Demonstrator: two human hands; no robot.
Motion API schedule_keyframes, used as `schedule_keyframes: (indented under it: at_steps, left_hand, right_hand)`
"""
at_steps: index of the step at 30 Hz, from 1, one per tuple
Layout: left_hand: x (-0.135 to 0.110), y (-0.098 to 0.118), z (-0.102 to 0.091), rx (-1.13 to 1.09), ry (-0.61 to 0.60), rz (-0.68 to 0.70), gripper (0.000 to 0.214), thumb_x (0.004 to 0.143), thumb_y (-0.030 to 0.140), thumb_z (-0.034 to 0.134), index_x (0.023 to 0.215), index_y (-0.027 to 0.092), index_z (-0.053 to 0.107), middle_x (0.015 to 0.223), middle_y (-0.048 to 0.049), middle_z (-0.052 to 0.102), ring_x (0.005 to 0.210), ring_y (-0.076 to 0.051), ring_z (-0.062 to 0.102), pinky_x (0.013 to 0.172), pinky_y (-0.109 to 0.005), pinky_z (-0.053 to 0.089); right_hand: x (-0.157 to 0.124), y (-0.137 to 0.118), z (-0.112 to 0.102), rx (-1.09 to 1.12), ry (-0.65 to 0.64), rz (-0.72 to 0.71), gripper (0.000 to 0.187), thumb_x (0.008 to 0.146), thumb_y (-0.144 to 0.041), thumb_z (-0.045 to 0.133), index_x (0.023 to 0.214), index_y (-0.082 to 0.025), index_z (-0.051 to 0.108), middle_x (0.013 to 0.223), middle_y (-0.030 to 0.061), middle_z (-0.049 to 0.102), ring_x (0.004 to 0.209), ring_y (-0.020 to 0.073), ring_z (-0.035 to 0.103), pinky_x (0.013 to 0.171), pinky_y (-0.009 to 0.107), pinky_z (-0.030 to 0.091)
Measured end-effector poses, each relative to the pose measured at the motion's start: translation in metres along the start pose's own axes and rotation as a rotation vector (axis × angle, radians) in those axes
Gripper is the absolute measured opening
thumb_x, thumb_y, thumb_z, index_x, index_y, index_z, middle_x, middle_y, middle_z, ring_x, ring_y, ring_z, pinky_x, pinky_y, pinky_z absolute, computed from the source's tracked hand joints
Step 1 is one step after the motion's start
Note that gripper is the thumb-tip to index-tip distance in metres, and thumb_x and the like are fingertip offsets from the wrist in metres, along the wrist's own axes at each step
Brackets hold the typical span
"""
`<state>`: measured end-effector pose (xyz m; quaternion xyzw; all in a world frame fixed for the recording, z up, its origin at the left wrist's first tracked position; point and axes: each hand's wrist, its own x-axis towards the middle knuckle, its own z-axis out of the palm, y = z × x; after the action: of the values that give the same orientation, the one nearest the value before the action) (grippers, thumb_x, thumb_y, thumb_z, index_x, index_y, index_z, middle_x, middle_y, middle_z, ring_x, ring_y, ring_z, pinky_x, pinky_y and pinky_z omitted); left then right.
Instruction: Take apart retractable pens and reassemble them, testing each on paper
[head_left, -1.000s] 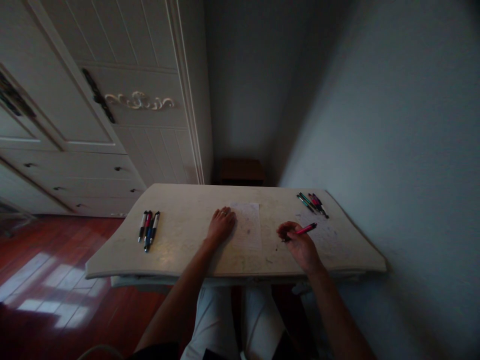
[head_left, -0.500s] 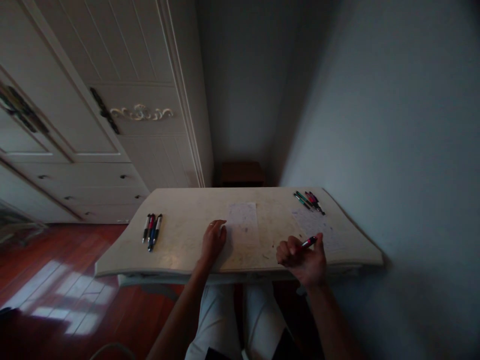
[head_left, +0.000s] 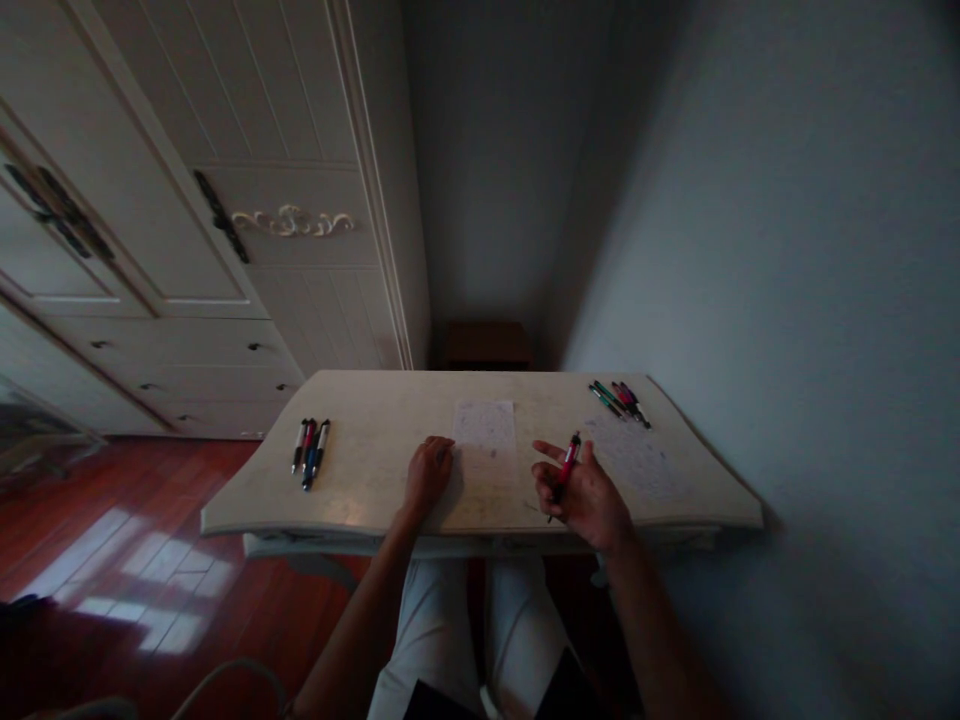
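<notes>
My left hand (head_left: 427,472) rests on the pale table (head_left: 360,480), fingers curled at the left edge of a sheet of paper (head_left: 486,445) that bears faint marks. My right hand (head_left: 583,496) hovers over the table to the right of that sheet and holds a red pen (head_left: 565,468) between its fingers, the pen pointing up and away from me. A second marked sheet (head_left: 637,460) lies further right.
Three pens (head_left: 311,452) lie side by side at the table's left. Several pens (head_left: 619,400) lie at the far right corner. A white wardrobe with drawers (head_left: 225,300) stands to the left, a grey wall (head_left: 787,300) to the right, red wood floor (head_left: 112,560) below.
My right hand has moved left toward the middle sheet and turned the red pen from lying sideways to pointing upward. My left hand has slid back toward me along the paper's edge.
</notes>
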<state>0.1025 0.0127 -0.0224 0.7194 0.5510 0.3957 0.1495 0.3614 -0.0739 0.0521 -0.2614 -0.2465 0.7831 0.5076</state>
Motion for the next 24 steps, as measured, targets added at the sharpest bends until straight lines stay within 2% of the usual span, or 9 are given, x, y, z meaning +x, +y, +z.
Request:
schedule_keyframes:
  at_steps: [3,6,9,11,17,20,24]
  left_hand:
    - [0.000,-0.002,0.001,-0.025,-0.002,0.008,0.022,0.083,0.013,0.049,0.096,0.018,0.067,0.098,-0.0080,0.068,0.092,-0.020,0.065,0.087,-0.033,0.051]
    - [0.001,-0.003,0.002,-0.051,0.005,0.009,0.020,0.083,0.015,0.050,0.093,0.017,0.067,0.096,-0.0089,0.069,0.090,-0.020,0.065,0.086,-0.034,0.051]
    - [0.002,-0.004,0.002,-0.080,0.018,-0.001,0.021,0.083,0.017,0.049,0.092,0.017,0.068,0.095,-0.0094,0.069,0.089,-0.021,0.065,0.084,-0.034,0.051]
    - [0.003,-0.004,0.002,-0.094,0.021,-0.022,0.021,0.082,0.018,0.049,0.091,0.017,0.068,0.095,-0.0094,0.070,0.089,-0.021,0.065,0.084,-0.034,0.051]
    - [0.004,-0.005,0.000,-0.137,0.026,-0.064,0.023,0.081,0.027,0.049,0.091,0.018,0.068,0.095,-0.0091,0.070,0.088,-0.022,0.065,0.083,-0.035,0.051]
    - [0.005,-0.006,0.000,-0.156,0.019,-0.067,0.026,0.080,0.031,0.049,0.090,0.017,0.068,0.094,-0.0092,0.071,0.087,-0.022,0.066,0.082,-0.035,0.051]
    - [0.007,-0.008,-0.001,-0.152,0.017,-0.087,0.030,0.079,0.036,0.049,0.091,0.018,0.069,0.094,-0.0090,0.071,0.086,-0.023,0.066,0.080,-0.035,0.051]
  right_hand:
    - [0.002,0.011,-0.022,0.014,0.131,0.023,0.041,0.075,-0.037,0.074,0.110,-0.024,0.059,0.100,0.0068,0.070,0.086,0.0190,0.067,0.067,0.030,0.051]
    - [-0.002,0.011,-0.048,0.050,0.174,-0.015,0.030,0.076,-0.027,0.072,0.103,-0.022,0.062,0.111,0.0097,0.070,0.105,0.0223,0.065,0.084,0.035,0.053]
    - [-0.006,-0.002,-0.073,0.072,0.197,-0.035,0.015,0.078,-0.022,0.067,0.093,-0.019,0.065,0.113,0.0106,0.070,0.111,0.0219,0.063,0.094,0.035,0.051]
    - [-0.007,-0.013,-0.087,0.076,0.209,-0.052,0.010,0.080,-0.020,0.063,0.089,-0.018,0.066,0.114,0.0110,0.070,0.112,0.0212,0.063,0.096,0.034,0.051]
    - [-0.008,-0.041,-0.119,0.043,0.240,-0.155,0.014,0.081,-0.019,0.060,0.092,-0.015,0.068,0.115,0.0129,0.068,0.115,0.0225,0.062,0.097,0.034,0.053]
    - [-0.004,-0.058,-0.133,-0.045,0.277,-0.181,0.013,0.080,-0.013,0.061,0.091,-0.015,0.067,0.111,0.0125,0.070,0.105,0.0200,0.067,0.090,0.031,0.057]
    - [0.011,-0.090,-0.150,-0.222,0.349,-0.274,0.018,0.071,-0.004,0.067,0.083,-0.017,0.064,0.100,0.0091,0.073,0.089,0.0162,0.071,0.076,0.023,0.060]
